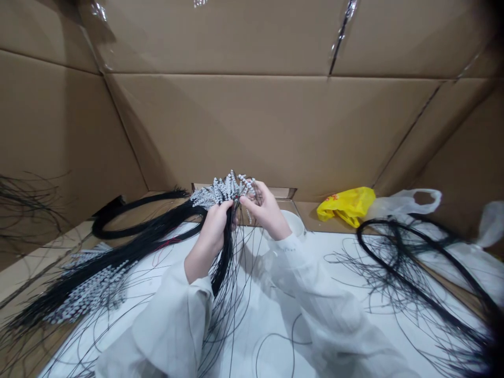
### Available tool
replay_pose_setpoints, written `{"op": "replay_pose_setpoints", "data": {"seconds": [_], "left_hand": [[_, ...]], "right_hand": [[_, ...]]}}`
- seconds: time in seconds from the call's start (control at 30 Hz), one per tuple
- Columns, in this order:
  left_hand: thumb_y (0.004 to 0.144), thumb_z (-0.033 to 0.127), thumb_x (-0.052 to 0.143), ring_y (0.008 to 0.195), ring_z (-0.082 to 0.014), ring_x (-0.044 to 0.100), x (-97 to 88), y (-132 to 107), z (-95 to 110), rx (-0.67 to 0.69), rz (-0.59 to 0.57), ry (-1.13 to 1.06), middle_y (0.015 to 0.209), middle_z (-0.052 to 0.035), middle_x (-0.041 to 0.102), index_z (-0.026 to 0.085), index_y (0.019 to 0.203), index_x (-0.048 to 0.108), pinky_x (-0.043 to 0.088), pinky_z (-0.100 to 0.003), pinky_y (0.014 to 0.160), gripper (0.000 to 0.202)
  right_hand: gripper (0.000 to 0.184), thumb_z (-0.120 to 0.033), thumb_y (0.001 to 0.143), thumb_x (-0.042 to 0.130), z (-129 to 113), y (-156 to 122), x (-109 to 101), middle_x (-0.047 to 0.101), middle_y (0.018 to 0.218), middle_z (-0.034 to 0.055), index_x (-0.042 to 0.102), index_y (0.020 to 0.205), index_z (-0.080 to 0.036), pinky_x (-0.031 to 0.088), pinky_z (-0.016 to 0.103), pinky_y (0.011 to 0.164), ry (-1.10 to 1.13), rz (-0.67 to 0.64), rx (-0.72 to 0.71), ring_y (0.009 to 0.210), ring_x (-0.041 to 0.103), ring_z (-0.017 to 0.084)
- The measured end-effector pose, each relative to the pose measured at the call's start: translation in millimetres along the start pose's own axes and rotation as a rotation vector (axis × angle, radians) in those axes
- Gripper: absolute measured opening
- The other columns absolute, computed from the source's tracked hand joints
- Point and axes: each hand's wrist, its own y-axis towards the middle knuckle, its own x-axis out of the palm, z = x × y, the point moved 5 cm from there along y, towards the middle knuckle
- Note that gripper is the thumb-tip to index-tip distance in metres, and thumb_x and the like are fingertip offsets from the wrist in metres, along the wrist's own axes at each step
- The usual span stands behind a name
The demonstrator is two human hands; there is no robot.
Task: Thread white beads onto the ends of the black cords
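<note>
My left hand (212, 228) is closed round a thick bundle of thin black cords (225, 252) whose upper ends carry rows of small white beads (222, 190). The beaded tips fan out above my fist. My right hand (265, 210) pinches one of the cords beside the beaded tips, fingers curled together. Both arms wear white sleeves. The loose cord ends hang down over the white table surface (338, 294) between my arms.
More black cords with beaded ends (90, 289) lie at the left, and a black loop of cord (129, 220) behind them. A tangle of black cord (413, 273) lies at the right. A yellow bag (348, 205), clear plastic bags (409, 202) and a white cup (293, 223) sit before the cardboard walls (252, 131).
</note>
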Motion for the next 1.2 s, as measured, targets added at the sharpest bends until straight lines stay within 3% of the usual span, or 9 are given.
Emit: {"op": "replay_pose_setpoints", "data": {"seconds": [0.07,0.13,0.23,0.33,0.53,0.77,0.97,1.1,1.2], "left_hand": [[0.073,0.029,0.053,0.048,-0.0109,0.045,0.2,-0.1,-1.1,-0.002,-0.006,0.006,0.055,0.0016,0.05,0.018,0.064,0.051,0.035,-0.025,0.048,0.014],[0.072,0.028,0.055,0.052,-0.0113,0.049,-0.3,0.5,-2.2,-0.003,-0.006,0.014,0.061,0.0004,0.054,0.017,0.068,0.052,0.039,-0.025,0.052,0.012],[0.071,0.026,0.059,0.06,-0.0124,0.055,-1.3,0.9,-1.9,-0.013,-0.01,0.03,0.071,-0.0014,0.057,0.016,0.073,0.051,0.043,-0.025,0.057,0.013],[0.074,0.029,0.057,0.052,-0.0121,0.055,1.2,-2.8,0.9,-0.051,-0.067,0.05,0.069,-0.0016,0.058,0.017,0.077,0.048,0.043,-0.025,0.049,0.016],[0.08,0.035,0.053,0.036,-0.0042,0.038,10.1,-18.9,11.7,-0.068,-0.186,0.081,0.054,0.0041,0.047,0.018,0.073,0.042,0.028,-0.016,0.035,0.022],[0.078,0.043,0.057,0.035,-0.0003,0.022,14.6,-20.2,11.5,-0.063,-0.293,0.121,0.051,0.0089,0.03,0.018,0.066,0.036,0.013,-0.014,0.033,0.034],[0.076,0.031,0.06,0.04,-0.0033,0.037,7.8,-13.5,14.5,-0.061,-0.257,0.056,0.055,0.0039,0.042,0.016,0.065,0.04,0.027,-0.016,0.037,0.027],[0.076,0.023,0.055,0.038,-0.002,0.027,-0.3,-9.2,23.4,-0.039,-0.211,0.016,0.052,0.0072,0.031,0.017,0.061,0.037,0.021,-0.017,0.036,0.024],[0.076,0.021,0.051,0.037,-0.0022,0.021,-5.9,-8.0,27.1,-0.019,-0.14,0.015,0.05,0.0087,0.024,0.017,0.062,0.038,0.017,-0.018,0.036,0.02]], "right_hand": [[0.057,-0.028,0.077,0.053,0.5,-3.6,8.9,0.048,0.071,-0.0011,0.029,0.129,-0.021,0.044,0.024,0.047,0.149,-0.14,0.098,0.055,0.05,0.012],[0.063,-0.027,0.075,0.055,-0.8,-6.1,12.9,0.045,0.067,-0.0035,0.025,0.131,-0.023,0.041,0.024,0.043,0.238,-0.188,0.127,0.048,0.047,0.011],[0.058,-0.025,0.071,0.059,0.7,-5.2,10.9,0.047,0.069,-0.0033,0.034,0.123,-0.022,0.042,0.023,0.044,0.215,-0.132,0.084,0.049,0.046,0.01],[0.048,-0.025,0.066,0.063,9.4,-2.2,7.7,0.049,0.067,-0.0043,0.039,0.108,-0.019,0.042,0.022,0.045,0.22,-0.054,0.126,0.051,0.049,0.009],[0.03,-0.029,0.063,0.068,10.0,1.1,-0.2,0.053,0.061,-0.0033,0.045,0.076,-0.015,0.038,0.017,0.041,0.256,0.028,0.193,0.045,0.046,0.005],[0.037,-0.038,0.06,0.072,11.4,1.3,-10.8,0.049,0.051,-0.0068,0.046,0.072,-0.016,0.026,0.015,0.033,0.288,0.09,0.247,0.036,0.035,0.002],[0.039,-0.05,0.067,0.065,11.0,-2.1,-4.4,0.047,0.048,-0.0069,0.044,0.07,-0.017,0.02,0.016,0.03,0.378,0.029,0.306,0.032,0.031,0.002],[0.039,-0.051,0.071,0.061,5.3,-3.2,-0.7,0.036,0.046,-0.0089,0.048,0.069,-0.015,0.013,0.016,0.033,0.432,-0.073,0.355,0.034,0.023,0.001],[0.031,-0.041,0.071,0.064,-1.2,-4.2,-0.1,0.036,0.052,-0.0079,0.052,0.071,-0.013,0.015,0.016,0.037,0.473,-0.197,0.351,0.039,0.025,0.001]]}}
